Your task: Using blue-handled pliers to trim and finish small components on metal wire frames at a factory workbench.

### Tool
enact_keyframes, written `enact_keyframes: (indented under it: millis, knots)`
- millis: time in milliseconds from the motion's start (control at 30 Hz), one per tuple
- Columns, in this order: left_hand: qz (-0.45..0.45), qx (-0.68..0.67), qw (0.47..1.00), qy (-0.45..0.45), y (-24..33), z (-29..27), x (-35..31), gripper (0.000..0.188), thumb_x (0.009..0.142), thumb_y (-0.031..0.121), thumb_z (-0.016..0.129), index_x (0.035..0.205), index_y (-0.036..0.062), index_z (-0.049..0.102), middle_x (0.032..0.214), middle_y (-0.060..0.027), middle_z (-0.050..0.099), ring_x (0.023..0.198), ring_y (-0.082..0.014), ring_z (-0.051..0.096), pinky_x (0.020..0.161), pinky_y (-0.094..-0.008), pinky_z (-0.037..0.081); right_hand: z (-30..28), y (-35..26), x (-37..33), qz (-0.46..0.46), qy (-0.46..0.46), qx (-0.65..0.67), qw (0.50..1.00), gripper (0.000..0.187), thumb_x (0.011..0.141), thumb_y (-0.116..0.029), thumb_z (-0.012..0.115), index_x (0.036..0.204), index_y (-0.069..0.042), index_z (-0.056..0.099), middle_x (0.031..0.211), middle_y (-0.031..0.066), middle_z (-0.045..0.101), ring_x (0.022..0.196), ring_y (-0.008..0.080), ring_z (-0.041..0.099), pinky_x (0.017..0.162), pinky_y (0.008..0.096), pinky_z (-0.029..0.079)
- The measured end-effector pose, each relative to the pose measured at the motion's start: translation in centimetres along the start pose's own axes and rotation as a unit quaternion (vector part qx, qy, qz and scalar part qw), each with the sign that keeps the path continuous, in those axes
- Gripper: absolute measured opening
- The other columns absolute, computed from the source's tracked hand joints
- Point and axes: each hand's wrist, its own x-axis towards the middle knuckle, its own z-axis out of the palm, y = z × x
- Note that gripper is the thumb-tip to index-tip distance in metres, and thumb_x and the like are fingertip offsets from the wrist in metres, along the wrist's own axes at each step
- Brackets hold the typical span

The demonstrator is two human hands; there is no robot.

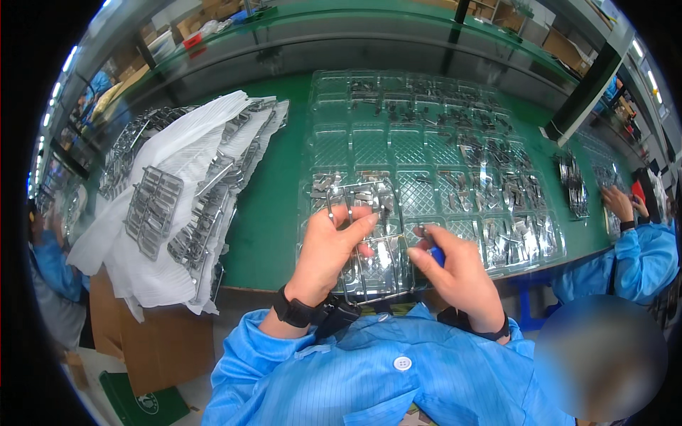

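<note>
My left hand (328, 250) grips a shiny metal frame of small parts (373, 245), holding it upright over the near edge of a clear plastic compartment tray (369, 145). My right hand (458, 273) is closed around a small blue-handled tool (436, 254) whose tip touches the frame's right side. Several tray compartments on the right hold loose metal parts (511, 192); those on the left are bare. Both my sleeves are blue.
A stack of metal frames (153, 202) layered with white foam sheets (185, 142) lies at the left on a cardboard box (167, 344). The bench is green (273, 213). At the right a person in blue (643, 255) handles more parts (572, 186).
</note>
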Motion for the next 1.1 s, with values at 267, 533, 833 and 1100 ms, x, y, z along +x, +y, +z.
enact_keyframes:
  millis: [267, 533, 833, 1100]
  knots:
    - [0.083, -0.080, 0.993, -0.030, 1.2, 2.1, -1.5, 0.026, 0.083, 0.017, 0.067, 0.103, 0.0017, 0.060, 0.087, -0.0025, 0.064, 0.074, -0.0102, 0.061, 0.072, -0.0232, 0.047, -0.2, -0.6, 0.5, 0.059, 0.009, 0.231, 0.971, 0.011, 0.083, -0.007, 0.060, 0.088, 0.002, 0.058, 0.071, 0.0000, 0.057, 0.065, 0.0031, 0.049, 0.058, 0.0206, 0.041]
    - [0.007, -0.145, 0.984, -0.102, 0.3, 2.1, -1.9, 0.017, 0.083, 0.013, 0.068, 0.093, 0.0011, 0.061, 0.078, -0.0031, 0.062, 0.068, -0.0104, 0.058, 0.067, -0.0234, 0.048, -0.3, -1.6, -0.2, 0.040, 0.103, 0.291, 0.950, 0.010, 0.085, -0.005, 0.060, 0.092, 0.001, 0.058, 0.074, 0.0004, 0.058, 0.065, 0.0035, 0.050, 0.058, 0.0197, 0.041]
    - [0.008, -0.192, 0.978, -0.076, 0.8, 1.5, -2.1, 0.014, 0.083, 0.014, 0.068, 0.090, 0.0047, 0.061, 0.074, 0.0011, 0.059, 0.061, -0.0043, 0.052, 0.055, -0.0166, 0.040, -0.5, 0.1, 0.3, -0.096, 0.155, 0.024, 0.983, 0.021, 0.081, -0.006, 0.065, 0.099, 0.000, 0.056, 0.075, 0.0100, 0.058, 0.065, 0.0192, 0.058, 0.058, 0.0290, 0.045]
    - [-0.035, -0.221, 0.969, -0.105, 0.3, 1.4, -1.9, 0.011, 0.086, 0.010, 0.063, 0.092, 0.0020, 0.059, 0.078, -0.0022, 0.057, 0.062, -0.0064, 0.048, 0.055, -0.0193, 0.039, 0.4, 0.3, 1.0, -0.213, 0.057, -0.163, 0.962, 0.034, 0.070, -0.005, 0.068, 0.099, 0.001, 0.054, 0.078, 0.0131, 0.053, 0.072, 0.0319, 0.054, 0.062, 0.0401, 0.043]
